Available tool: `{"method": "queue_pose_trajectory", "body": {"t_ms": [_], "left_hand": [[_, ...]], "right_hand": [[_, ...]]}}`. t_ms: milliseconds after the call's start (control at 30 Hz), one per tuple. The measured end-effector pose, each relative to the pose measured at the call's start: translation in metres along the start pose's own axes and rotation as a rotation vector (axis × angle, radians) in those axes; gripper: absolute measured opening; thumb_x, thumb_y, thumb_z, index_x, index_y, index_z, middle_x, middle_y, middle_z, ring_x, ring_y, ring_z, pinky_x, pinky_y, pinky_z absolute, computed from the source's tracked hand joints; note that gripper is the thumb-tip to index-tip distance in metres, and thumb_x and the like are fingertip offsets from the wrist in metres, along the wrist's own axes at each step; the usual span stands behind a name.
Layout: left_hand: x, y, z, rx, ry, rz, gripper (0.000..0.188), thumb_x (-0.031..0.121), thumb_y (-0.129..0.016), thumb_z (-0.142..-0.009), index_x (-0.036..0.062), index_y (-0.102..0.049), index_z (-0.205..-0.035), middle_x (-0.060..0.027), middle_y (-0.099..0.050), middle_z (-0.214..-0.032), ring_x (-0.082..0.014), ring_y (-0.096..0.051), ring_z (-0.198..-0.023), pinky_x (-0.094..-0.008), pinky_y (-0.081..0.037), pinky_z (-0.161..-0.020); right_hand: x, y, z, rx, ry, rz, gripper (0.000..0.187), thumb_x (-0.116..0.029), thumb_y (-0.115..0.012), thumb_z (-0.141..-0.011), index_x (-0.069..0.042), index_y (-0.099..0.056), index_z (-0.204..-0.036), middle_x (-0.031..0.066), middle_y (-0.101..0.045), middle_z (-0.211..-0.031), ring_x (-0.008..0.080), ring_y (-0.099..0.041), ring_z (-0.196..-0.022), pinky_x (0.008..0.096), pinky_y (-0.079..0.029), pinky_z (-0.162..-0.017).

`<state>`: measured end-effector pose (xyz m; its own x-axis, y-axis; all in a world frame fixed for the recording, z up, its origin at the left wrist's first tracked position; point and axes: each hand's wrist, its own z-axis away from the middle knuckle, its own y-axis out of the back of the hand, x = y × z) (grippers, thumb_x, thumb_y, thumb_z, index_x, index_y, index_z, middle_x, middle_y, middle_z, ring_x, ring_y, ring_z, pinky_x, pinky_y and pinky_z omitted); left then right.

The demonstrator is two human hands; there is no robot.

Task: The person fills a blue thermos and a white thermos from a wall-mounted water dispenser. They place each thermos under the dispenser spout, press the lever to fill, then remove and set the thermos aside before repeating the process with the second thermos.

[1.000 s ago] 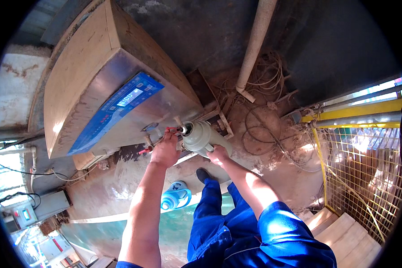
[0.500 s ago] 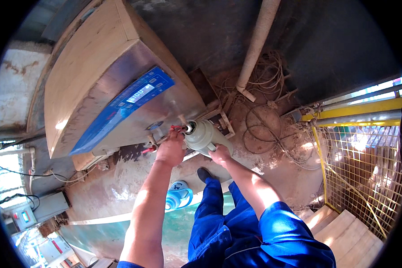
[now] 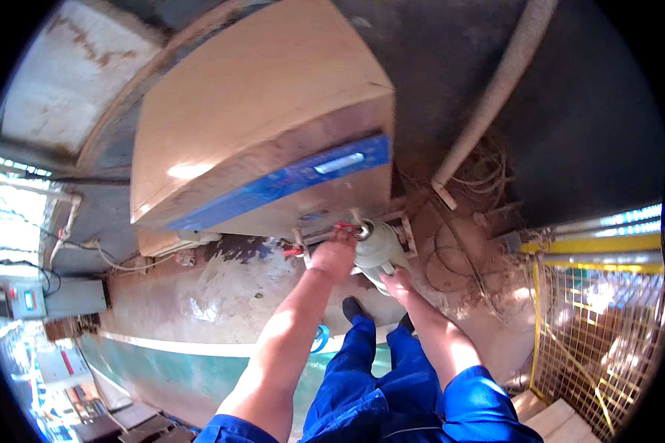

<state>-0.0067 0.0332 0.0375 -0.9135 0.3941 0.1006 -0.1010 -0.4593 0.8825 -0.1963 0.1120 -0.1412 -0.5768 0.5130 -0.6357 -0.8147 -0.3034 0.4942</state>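
Observation:
My right hand [image 3: 397, 283] is closed round the side handle of a pale green thermos flask [image 3: 380, 251]. The flask's open mouth is up under a tap on the front of a large metal water boiler [image 3: 273, 96]. My left hand [image 3: 334, 255] is closed on that tap's red lever [image 3: 345, 226], right beside the flask's mouth; its fingertips are partly hidden. A second red-handled tap [image 3: 295, 252] sticks out to the left of my hand. Whether water runs into the flask cannot be made out.
A blue control panel [image 3: 288, 181] crosses the boiler's front. A blue container [image 3: 320, 340] stands on the floor, mostly behind my left forearm. A thick pipe [image 3: 495, 88] slopes down at the right, near coiled hoses. Yellow wire mesh [image 3: 584, 340] stands at far right.
The whole view has swung, so the boiler, hands and flask sit further right in the picture. Both hands keep their grips. My left forearm now covers more of the blue container.

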Motion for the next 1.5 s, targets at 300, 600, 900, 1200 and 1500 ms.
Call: {"method": "queue_pose_trajectory", "body": {"t_ms": [300,600,900,1200,1500], "left_hand": [[-0.007,0.001,-0.001,-0.059,-0.012,0.109,0.067,0.013,-0.056,-0.082,-0.0045,-0.034,-0.142,-0.0266,-0.036,-0.147,-0.0368,-0.035,-0.139,-0.0414,-0.042,-0.106],[-0.011,0.017,0.006,-0.051,-0.057,0.146,0.064,0.010,-0.061,-0.079,-0.0016,-0.040,-0.138,-0.0255,-0.039,-0.145,-0.0364,-0.039,-0.136,-0.0427,-0.050,-0.097],[-0.009,0.013,0.003,-0.085,-0.029,0.158,0.075,0.015,-0.066,-0.075,-0.0036,-0.035,-0.141,-0.0318,-0.037,-0.144,-0.0375,-0.040,-0.135,-0.0430,-0.049,-0.100],[-0.004,0.015,0.000,-0.032,-0.014,0.094,0.078,0.021,-0.067,-0.076,-0.0063,-0.034,-0.141,-0.0321,-0.032,-0.146,-0.0390,-0.052,-0.123,-0.0423,-0.049,-0.099],[0.003,0.018,0.004,0.024,0.036,0.108,0.065,0.020,-0.067,-0.078,-0.0007,-0.041,-0.134,-0.0256,-0.038,-0.145,-0.0355,-0.058,-0.116,-0.0422,-0.053,-0.091]], "right_hand": [[-0.011,0.004,0.010,0.004,-0.057,-0.036,0.046,-0.036,-0.068,-0.077,0.000,-0.069,-0.104,0.0244,-0.069,-0.100,0.0379,-0.066,-0.097,0.0424,-0.052,-0.087],[-0.009,-0.001,0.007,0.018,-0.048,0.109,0.056,-0.045,-0.064,-0.077,0.001,-0.066,-0.110,0.0262,-0.067,-0.106,0.0381,-0.064,-0.103,0.0440,-0.050,-0.091],[-0.013,0.005,0.016,0.019,-0.020,0.056,0.056,-0.044,-0.063,-0.077,0.003,-0.066,-0.108,0.0284,-0.065,-0.106,0.0414,-0.062,-0.104,0.0456,-0.049,-0.092],[-0.017,0.014,0.008,-0.035,0.019,0.030,0.050,-0.040,-0.064,-0.080,0.002,-0.067,-0.106,0.0272,-0.066,-0.104,0.0407,-0.063,-0.102,0.0450,-0.049,-0.091],[-0.015,0.019,0.012,-0.085,-0.014,0.041,0.048,-0.040,-0.062,-0.084,-0.001,-0.064,-0.112,0.0241,-0.067,-0.104,0.0374,-0.063,-0.104,0.0428,-0.050,-0.091]]}}
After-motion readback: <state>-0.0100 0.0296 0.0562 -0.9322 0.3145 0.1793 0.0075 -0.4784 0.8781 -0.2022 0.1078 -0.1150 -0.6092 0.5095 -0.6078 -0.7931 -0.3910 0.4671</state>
